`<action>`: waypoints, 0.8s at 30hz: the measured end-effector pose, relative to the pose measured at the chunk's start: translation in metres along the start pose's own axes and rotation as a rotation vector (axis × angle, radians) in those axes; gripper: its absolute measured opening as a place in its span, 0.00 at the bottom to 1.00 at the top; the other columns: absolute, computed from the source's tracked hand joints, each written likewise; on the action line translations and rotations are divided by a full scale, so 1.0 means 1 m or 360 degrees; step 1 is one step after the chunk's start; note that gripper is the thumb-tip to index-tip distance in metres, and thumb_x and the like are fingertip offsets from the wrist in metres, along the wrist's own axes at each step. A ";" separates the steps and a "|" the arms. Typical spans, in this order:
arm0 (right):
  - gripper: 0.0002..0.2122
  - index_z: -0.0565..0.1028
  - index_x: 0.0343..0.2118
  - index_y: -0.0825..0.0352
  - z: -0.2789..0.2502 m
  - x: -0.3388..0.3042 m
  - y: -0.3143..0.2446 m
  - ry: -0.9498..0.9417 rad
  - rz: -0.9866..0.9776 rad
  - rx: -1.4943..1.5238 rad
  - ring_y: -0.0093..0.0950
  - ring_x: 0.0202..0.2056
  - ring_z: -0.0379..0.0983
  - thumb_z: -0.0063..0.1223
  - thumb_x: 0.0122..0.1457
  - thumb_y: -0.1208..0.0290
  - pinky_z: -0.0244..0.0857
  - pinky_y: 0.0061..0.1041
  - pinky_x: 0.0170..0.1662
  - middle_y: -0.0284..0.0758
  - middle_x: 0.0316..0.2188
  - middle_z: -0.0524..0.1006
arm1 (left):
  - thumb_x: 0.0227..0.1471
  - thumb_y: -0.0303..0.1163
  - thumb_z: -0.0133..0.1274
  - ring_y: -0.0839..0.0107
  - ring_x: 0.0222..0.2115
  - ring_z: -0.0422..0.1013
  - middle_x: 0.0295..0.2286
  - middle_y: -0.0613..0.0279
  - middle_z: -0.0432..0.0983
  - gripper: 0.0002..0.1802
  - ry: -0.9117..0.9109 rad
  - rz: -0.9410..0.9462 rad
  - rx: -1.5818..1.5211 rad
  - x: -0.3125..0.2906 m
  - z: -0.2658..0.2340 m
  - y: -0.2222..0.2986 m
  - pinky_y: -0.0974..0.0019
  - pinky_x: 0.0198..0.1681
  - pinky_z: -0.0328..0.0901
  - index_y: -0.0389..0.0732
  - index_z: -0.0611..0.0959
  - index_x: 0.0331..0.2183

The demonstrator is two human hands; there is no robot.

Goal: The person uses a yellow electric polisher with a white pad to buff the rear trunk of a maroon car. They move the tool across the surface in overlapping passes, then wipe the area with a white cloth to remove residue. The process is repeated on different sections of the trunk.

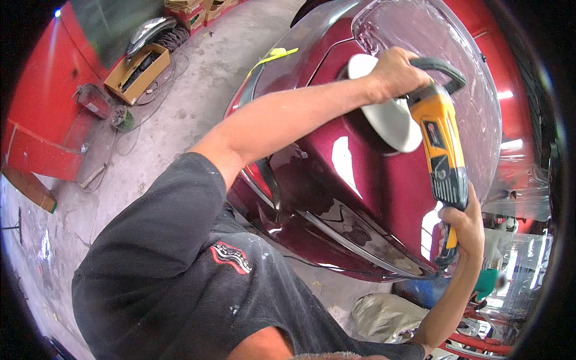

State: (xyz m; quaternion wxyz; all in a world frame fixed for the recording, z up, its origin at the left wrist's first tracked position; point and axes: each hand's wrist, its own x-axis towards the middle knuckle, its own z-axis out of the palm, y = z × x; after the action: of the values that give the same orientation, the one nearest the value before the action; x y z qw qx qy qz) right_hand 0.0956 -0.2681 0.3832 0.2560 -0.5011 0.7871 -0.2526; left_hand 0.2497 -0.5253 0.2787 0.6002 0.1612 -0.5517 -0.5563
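Both my hands hold a yellow and black power polisher (438,129) over a glossy dark red car panel (327,150). At its front, my left hand (396,75) is closed on the black loop handle (447,69), partly hiding it. My right hand (467,228) wraps round the rear grip, with the thumb on the near side. A round white polishing pad (390,123) sits at the tool's head, tilted against the panel; whether its whole face touches the paint cannot be seen. Clear plastic film (420,30) covers the area beyond the pad.
Yellow tape (279,54) sticks to the car's left side, above a red tail light (259,183). On the floor at left lie an open cardboard box (137,75), a cable (153,114) and a green can (122,118). A red vehicle (45,90) stands beyond them.
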 end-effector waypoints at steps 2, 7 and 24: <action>0.29 0.71 0.52 0.71 0.001 0.006 -0.004 -0.0062 -0.0062 -0.0009 0.20 0.22 0.70 0.55 0.40 0.80 0.66 0.22 0.25 0.32 0.28 0.74 | 0.45 0.29 0.62 0.78 0.25 0.74 0.26 0.64 0.82 0.11 -0.0006 0.0091 0.0049 0.002 -0.009 -0.001 0.69 0.31 0.70 0.34 0.89 0.32; 0.29 0.71 0.53 0.71 0.009 0.011 -0.009 -0.0081 -0.0121 0.0031 0.19 0.23 0.70 0.57 0.40 0.78 0.66 0.22 0.25 0.31 0.29 0.75 | 0.50 0.25 0.60 0.84 0.19 0.70 0.23 0.70 0.79 0.07 -0.0238 0.0027 -0.0329 0.001 -0.032 0.026 0.75 0.22 0.62 0.35 0.87 0.33; 0.27 0.69 0.51 0.69 -0.060 -0.089 0.136 0.0330 0.0263 0.0469 0.24 0.20 0.70 0.53 0.41 0.82 0.65 0.25 0.20 0.33 0.29 0.73 | 0.40 0.33 0.64 0.77 0.25 0.74 0.23 0.64 0.81 0.12 -0.0498 -0.0312 0.0112 -0.031 0.194 -0.052 0.68 0.30 0.69 0.38 0.88 0.29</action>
State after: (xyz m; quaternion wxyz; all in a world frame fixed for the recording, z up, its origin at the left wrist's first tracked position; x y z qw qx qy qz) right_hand -0.0004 -0.1280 0.3521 0.2642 -0.3631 0.8022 -0.3934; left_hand 0.0682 -0.4350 0.2873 0.4438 0.1466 -0.6392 -0.6107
